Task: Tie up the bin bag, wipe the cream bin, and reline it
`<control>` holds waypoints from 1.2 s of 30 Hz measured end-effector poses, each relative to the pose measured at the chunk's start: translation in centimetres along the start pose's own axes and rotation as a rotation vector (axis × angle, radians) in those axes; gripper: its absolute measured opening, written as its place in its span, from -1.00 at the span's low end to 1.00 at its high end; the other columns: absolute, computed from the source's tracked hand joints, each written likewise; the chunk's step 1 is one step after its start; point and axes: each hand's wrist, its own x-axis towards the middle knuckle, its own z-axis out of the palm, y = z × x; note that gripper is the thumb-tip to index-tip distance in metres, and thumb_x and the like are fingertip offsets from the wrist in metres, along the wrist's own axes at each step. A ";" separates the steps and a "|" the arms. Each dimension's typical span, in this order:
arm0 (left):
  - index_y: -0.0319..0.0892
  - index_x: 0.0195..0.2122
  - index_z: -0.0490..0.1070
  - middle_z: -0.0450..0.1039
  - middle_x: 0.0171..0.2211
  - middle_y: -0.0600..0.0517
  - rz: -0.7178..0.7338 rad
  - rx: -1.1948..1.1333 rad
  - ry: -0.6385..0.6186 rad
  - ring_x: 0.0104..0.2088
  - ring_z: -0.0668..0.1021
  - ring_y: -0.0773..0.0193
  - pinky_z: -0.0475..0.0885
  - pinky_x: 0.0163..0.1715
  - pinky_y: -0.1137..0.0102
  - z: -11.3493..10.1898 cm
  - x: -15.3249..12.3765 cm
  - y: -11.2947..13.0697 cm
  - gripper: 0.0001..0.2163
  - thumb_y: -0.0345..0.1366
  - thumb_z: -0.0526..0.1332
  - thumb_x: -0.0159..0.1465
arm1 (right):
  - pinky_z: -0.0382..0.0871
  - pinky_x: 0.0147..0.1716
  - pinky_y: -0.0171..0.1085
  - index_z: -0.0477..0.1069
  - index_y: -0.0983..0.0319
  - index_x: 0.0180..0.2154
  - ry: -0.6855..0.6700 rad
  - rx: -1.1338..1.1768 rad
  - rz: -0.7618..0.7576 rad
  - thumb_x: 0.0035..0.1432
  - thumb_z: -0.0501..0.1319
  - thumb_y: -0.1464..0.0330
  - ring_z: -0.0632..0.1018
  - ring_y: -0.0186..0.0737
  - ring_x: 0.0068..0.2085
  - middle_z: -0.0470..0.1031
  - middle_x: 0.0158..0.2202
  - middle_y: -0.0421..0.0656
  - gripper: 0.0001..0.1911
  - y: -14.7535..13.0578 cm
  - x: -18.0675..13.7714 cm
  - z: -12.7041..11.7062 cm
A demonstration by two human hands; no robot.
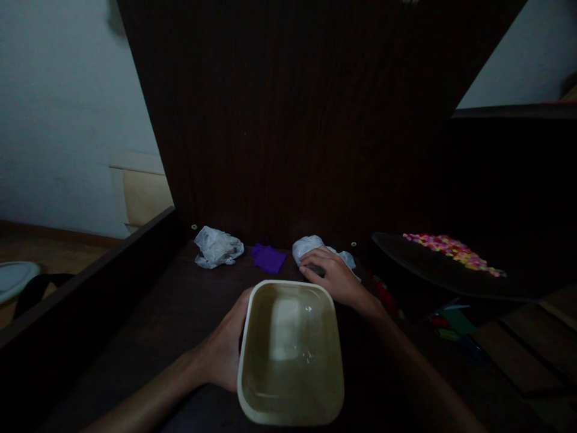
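Note:
A pale cream plastic container [291, 355], rectangular with rounded corners, is tilted so that its inside faces me; nothing lies in it. My left hand [228, 343] grips its left side, with the fingers hidden behind the wall. Just beyond the rim, my right hand [331, 273] is closed around a small dark object [317, 270] whose kind I cannot make out. Right behind those fingers sits a crumpled white plastic bag [306, 245]. A folded purple cloth [269, 258] lies to the left of it, and another crumpled clear-white plastic bag [217, 246] is farther left.
A tall dark wooden panel [288, 120] rises behind the dark wooden surface [162, 337]. A low side board [90, 270] edges it on the left. To the right is a dark curved piece with pink and yellow decorations [455, 252], above several dim coloured items.

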 end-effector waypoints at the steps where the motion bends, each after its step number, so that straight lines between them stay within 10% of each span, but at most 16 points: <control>1: -0.02 0.47 -0.09 0.16 0.38 -0.25 0.028 0.023 -0.019 0.33 0.31 -0.39 0.25 0.33 -0.19 0.0 -0.3 -0.3 0.14 0.05 0.54 -0.03 | 0.41 -0.03 -0.13 0.55 0.22 -0.26 -0.026 -0.012 0.009 0.34 0.19 0.42 0.57 -0.11 -0.08 0.63 -0.18 -0.06 -0.85 -0.3 0.5 0.1; 15: 0.06 0.50 -0.26 0.11 0.42 -0.24 0.150 0.039 -0.029 0.36 0.28 -0.34 0.17 0.35 -0.15 -0.1 -1.2 -2.1 0.31 0.20 0.54 -0.15 | 0.49 -0.10 -0.17 0.54 0.29 -0.18 -0.597 -0.259 0.085 0.16 0.38 0.49 0.60 -0.14 -0.09 0.60 -0.10 -0.08 -0.85 0.5 7.8 7.3; 36: -0.06 0.49 -0.17 0.07 0.43 -0.30 0.096 0.096 -0.027 0.37 0.25 -0.40 0.14 0.37 -0.19 -0.5 -1.1 -1.9 0.29 0.15 0.56 -0.15 | 0.49 0.03 0.01 0.49 0.29 -0.08 -0.392 -0.143 0.126 0.34 0.28 0.31 0.56 -0.09 0.01 0.54 -0.02 -0.08 -0.81 2.7 8.6 7.8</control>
